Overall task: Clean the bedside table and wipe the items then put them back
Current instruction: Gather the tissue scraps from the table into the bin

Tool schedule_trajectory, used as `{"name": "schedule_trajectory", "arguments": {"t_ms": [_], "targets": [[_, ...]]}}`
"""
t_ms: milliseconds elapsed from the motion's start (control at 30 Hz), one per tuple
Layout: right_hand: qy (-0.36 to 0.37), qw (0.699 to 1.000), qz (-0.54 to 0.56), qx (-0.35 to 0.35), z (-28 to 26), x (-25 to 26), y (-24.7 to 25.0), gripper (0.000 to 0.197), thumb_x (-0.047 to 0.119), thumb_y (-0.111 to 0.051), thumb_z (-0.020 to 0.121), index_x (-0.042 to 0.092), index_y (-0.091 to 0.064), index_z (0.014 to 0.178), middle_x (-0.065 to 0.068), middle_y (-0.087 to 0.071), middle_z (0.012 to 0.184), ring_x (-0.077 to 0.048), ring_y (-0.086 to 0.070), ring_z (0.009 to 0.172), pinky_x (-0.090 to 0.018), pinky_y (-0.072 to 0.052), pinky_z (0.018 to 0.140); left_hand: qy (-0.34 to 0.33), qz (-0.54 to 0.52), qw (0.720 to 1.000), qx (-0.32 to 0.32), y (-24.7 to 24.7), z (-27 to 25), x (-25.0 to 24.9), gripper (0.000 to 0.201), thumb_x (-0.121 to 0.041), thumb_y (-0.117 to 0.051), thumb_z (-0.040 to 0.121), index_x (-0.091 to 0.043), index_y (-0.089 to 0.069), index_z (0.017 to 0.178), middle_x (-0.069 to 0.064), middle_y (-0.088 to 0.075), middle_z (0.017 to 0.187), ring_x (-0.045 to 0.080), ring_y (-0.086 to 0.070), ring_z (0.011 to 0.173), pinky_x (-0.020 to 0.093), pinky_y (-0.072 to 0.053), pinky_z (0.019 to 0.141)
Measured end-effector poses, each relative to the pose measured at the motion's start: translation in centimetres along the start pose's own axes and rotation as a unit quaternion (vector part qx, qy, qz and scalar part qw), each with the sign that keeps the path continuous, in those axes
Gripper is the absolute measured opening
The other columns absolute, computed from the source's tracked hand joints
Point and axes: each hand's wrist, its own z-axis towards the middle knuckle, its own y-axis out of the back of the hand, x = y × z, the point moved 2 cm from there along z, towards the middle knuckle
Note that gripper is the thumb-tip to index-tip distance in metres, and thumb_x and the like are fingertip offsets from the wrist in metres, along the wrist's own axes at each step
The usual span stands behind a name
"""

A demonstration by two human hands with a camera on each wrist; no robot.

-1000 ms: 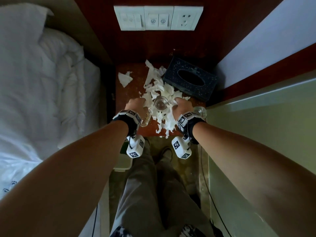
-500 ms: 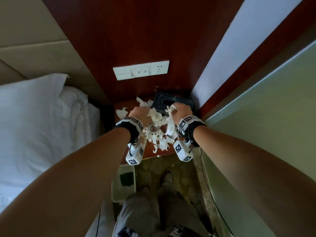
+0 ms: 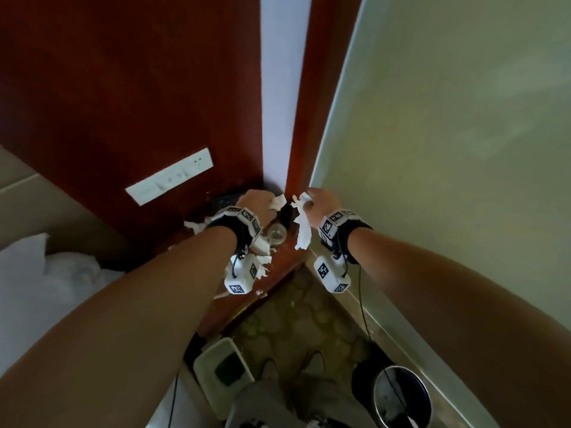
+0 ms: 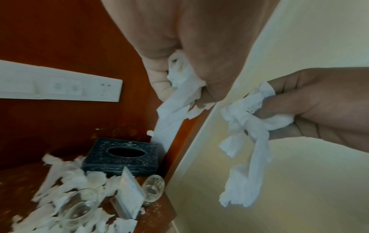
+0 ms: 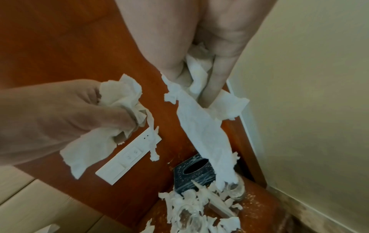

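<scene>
Both hands are up above the table. The left hand [image 3: 258,203] is clenched round a wad of tissue [image 4: 179,88], a torn tail of it hanging from the fist. The right hand [image 3: 318,206] grips its own tissue strip [image 3: 302,230] between curled fingers [image 4: 283,100], and that strip dangles long and ragged below the knuckles. The two hands sit close, side by side, not touching.

Under them the bedside table [image 4: 153,209] is littered with white scraps [image 4: 66,178]. A clear glass [image 4: 73,209] stands among the scraps near the front. A second glass [image 4: 152,190] is at the table's right edge, next to the pale wall; whether it stands or lies tipped I can't quite make out. Between the two glasses a small card [image 4: 129,195] stands tilted. Behind them, in the back corner, sits the dark tissue box [image 4: 121,159] with its oval slot up.

A white switch panel [image 3: 169,176] runs along the red-brown wall behind. On the floor stands a black bin [image 3: 398,396].
</scene>
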Motion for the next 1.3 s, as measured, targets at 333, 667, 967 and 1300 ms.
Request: {"name": "schedule_trajectory", "arguments": {"t_ms": [333,667,967,1300], "targets": [[-0.097,0.993,0.024,-0.056,-11.3,-13.7,6.6,0.035,0.015,-0.042,0.101,0.013,-0.054,0.133,-0.011,-0.061,0.130,-0.027,-0.062,0.106,-0.028,-0.048,0.081,-0.179,0.099,0.977,0.064,-5.0,-1.1,-18.0,0.033,-0.025,-0.049,0.100,-0.004,-0.065,0.120,0.017,-0.066,0.121,0.034,-0.061,0.113,0.035,-0.046,0.091],[-0.184,0.974,0.095,-0.087,-26.0,-31.2,7.4,0.018,0.003,-0.042,0.092,0.015,-0.054,0.086,-0.007,-0.055,0.083,-0.026,-0.053,0.078,-0.026,-0.034,0.068,-0.267,0.184,0.934,0.150,-18.3,-7.5,-34.5,0.030,-0.025,-0.056,0.095,-0.001,-0.069,0.107,0.018,-0.069,0.109,0.035,-0.065,0.103,0.037,-0.049,0.083],[-0.272,0.947,0.155,-0.075,-35.4,-46.6,1.4,0.024,0.005,-0.045,0.094,0.007,-0.063,0.110,-0.022,-0.064,0.114,-0.033,-0.060,0.098,-0.027,-0.034,0.073,-0.288,0.223,0.903,0.227,-32.6,-12.9,-43.4,0.028,-0.019,-0.055,0.096,0.001,-0.064,0.114,0.019,-0.066,0.114,0.035,-0.061,0.107,0.037,-0.046,0.087],[-0.411,0.878,0.235,-0.071,-38.6,-58.8,-11.6,0.020,0.006,-0.050,0.090,0.008,-0.064,0.104,-0.011,-0.065,0.101,-0.025,-0.057,0.087,-0.023,-0.033,0.070,-0.312,0.255,0.864,0.303,-49.6,-12.1,-44.9,0.034,-0.027,-0.045,0.101,-0.003,-0.066,0.111,0.017,-0.067,0.116,0.035,-0.062,0.110,0.034,-0.044,0.092]]}}
